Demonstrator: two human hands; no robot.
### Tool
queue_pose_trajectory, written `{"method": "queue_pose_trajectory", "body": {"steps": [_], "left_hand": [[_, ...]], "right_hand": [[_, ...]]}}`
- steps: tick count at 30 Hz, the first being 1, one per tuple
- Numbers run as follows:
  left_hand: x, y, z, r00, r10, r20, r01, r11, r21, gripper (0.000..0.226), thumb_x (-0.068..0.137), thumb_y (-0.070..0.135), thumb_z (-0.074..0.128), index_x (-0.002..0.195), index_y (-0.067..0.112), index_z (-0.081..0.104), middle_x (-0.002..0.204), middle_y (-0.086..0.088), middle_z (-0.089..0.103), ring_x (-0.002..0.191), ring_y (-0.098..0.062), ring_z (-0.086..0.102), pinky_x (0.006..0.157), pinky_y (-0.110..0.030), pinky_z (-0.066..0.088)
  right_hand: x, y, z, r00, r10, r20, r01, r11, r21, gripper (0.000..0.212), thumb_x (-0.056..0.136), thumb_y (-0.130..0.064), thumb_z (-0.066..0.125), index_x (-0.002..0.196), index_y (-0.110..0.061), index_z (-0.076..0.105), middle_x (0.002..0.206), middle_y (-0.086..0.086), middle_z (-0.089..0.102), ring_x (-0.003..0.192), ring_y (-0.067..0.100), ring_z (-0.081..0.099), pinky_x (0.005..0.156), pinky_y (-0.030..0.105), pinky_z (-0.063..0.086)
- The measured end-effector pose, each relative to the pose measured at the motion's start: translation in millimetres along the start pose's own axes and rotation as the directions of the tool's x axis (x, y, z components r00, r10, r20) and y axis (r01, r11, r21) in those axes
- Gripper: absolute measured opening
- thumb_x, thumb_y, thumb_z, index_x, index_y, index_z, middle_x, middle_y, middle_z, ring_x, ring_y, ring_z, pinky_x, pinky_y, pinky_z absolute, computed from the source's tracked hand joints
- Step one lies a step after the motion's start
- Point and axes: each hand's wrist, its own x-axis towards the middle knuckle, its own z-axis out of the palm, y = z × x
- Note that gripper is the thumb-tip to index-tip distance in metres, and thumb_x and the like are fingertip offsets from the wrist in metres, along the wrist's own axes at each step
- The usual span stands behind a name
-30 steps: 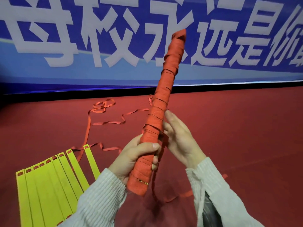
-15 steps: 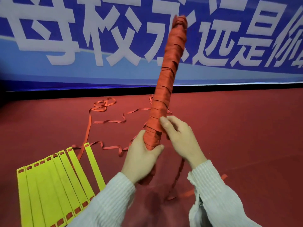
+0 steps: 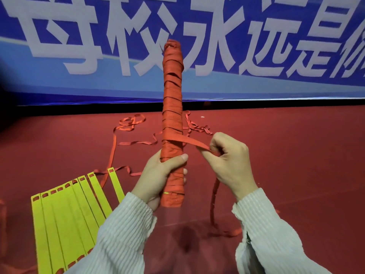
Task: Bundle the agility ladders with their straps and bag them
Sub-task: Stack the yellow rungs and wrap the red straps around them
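**Strap Under Tension, Wrap at Risk of Slackening**

At the centre of the frame, the bundle [image 3: 172, 115] stood almost upright, a long cylinder of rungs bound in flat orange webbing, with a sliver of yellow showing near its lower end. The left hand [image 3: 158, 179] gripped its lower part, fingers curled round it and thumb pressed across the front. The right hand [image 3: 230, 161], just beside it, pinched the strap [image 3: 194, 144] between thumb and curled fingers, drawing it taut off the bundle.

Judging from this, a slipped pinch would probably let the smooth, ribbon-like turns loosen and slide. The loose strap tail [image 3: 136, 143] snaking over the red floor [image 3: 296, 155] could snag or twist. At lower left, a second ladder's stiff, flat yellow rungs [image 3: 65, 214] lay fanned out, unbundled. No bag was visible.
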Motion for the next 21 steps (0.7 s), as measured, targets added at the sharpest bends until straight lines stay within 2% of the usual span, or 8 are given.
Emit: {"method": "queue_pose_trajectory", "body": {"steps": [2,5,9,11,13,16,18,21], "left_hand": [[2,5,-6,0.999,-0.028,0.027,0.031,0.991,-0.130,0.032,0.079,0.015,0.078,0.104,0.008,0.060,0.080,-0.009,0.061,0.061,-0.015,0.059,0.051,-0.027,0.054],[3,5,-17,0.999,-0.047,0.003,0.047,0.979,-0.200,0.027,0.076,0.014,0.078,0.098,0.008,0.063,0.081,-0.008,0.061,0.062,-0.015,0.058,0.050,-0.026,0.053],[3,-1,-19,0.995,-0.099,-0.004,0.096,0.974,-0.203,0.031,0.074,0.014,0.079,0.100,0.007,0.063,0.080,-0.009,0.060,0.061,-0.016,0.058,0.049,-0.026,0.054],[2,-2,-16,0.994,-0.108,0.025,0.111,0.974,-0.195,0.034,0.075,0.014,0.078,0.103,0.006,0.061,0.080,-0.010,0.059,0.061,-0.016,0.058,0.048,-0.026,0.053],[2,-5,-14,0.995,-0.100,0.021,0.102,0.988,-0.120,0.034,0.076,0.013,0.078,0.104,0.005,0.060,0.079,-0.011,0.059,0.060,-0.017,0.058,0.048,-0.027,0.053],[2,-12,-9,0.996,-0.084,0.022,0.084,0.996,-0.005,0.020,0.088,0.008,0.074,0.103,0.007,0.061,0.078,-0.011,0.060,0.059,-0.017,0.060,0.051,-0.029,0.054],[0,-14,-1,0.997,-0.053,0.064,0.049,0.997,0.061,0.014,0.092,0.007,0.072,0.103,0.008,0.063,0.076,-0.009,0.062,0.060,-0.016,0.061,0.053,-0.030,0.054],[-1,-19,7,0.997,0.064,0.033,-0.071,0.964,0.255,0.015,0.092,0.002,0.072,0.102,0.010,0.063,0.075,-0.006,0.068,0.059,-0.013,0.060,0.055,-0.026,0.052]], "right_hand": [[-6,14,12,0.994,-0.092,0.055,0.101,0.975,-0.200,0.047,0.079,-0.015,0.075,0.069,-0.027,0.031,0.068,-0.010,0.034,0.064,0.017,0.035,0.054,0.036,0.034],[-28,44,32,0.946,0.208,0.249,-0.053,0.856,-0.514,0.025,0.087,-0.025,0.070,0.072,-0.026,0.050,0.077,-0.010,0.043,0.078,0.024,0.052,0.066,0.037,0.047],[-48,64,52,0.507,0.727,0.464,-0.329,0.660,-0.675,0.021,0.086,-0.037,0.074,0.100,-0.029,0.061,0.109,0.000,0.059,0.102,0.028,0.065,0.084,0.036,0.053],[-42,67,52,0.310,0.689,0.655,-0.469,0.710,-0.525,0.067,0.081,-0.027,0.083,0.138,-0.034,0.049,0.135,0.004,0.048,0.115,0.027,0.058,0.097,0.036,0.050],[-28,59,49,0.428,0.530,0.732,-0.628,0.757,-0.181,0.087,0.088,-0.014,0.077,0.159,-0.029,0.029,0.153,0.010,0.042,0.136,0.021,0.050,0.110,0.034,0.043],[-12,23,42,0.631,0.497,0.595,-0.770,0.493,0.405,0.055,0.101,-0.024,0.064,0.152,-0.026,0.042,0.139,0.005,0.062,0.127,0.012,0.061,0.104,0.029,0.051],[-4,5,39,0.643,0.506,0.575,-0.766,0.422,0.486,0.038,0.100,-0.044,0.062,0.135,-0.031,0.057,0.121,0.000,0.071,0.107,0.014,0.071,0.084,0.028,0.055],[-7,0,31,0.683,0.459,0.567,-0.709,0.602,0.367,0.035,0.099,-0.053,0.060,0.093,-0.020,0.068,0.075,-0.001,0.065,0.061,0.019,0.059,0.058,0.030,0.046]]}}
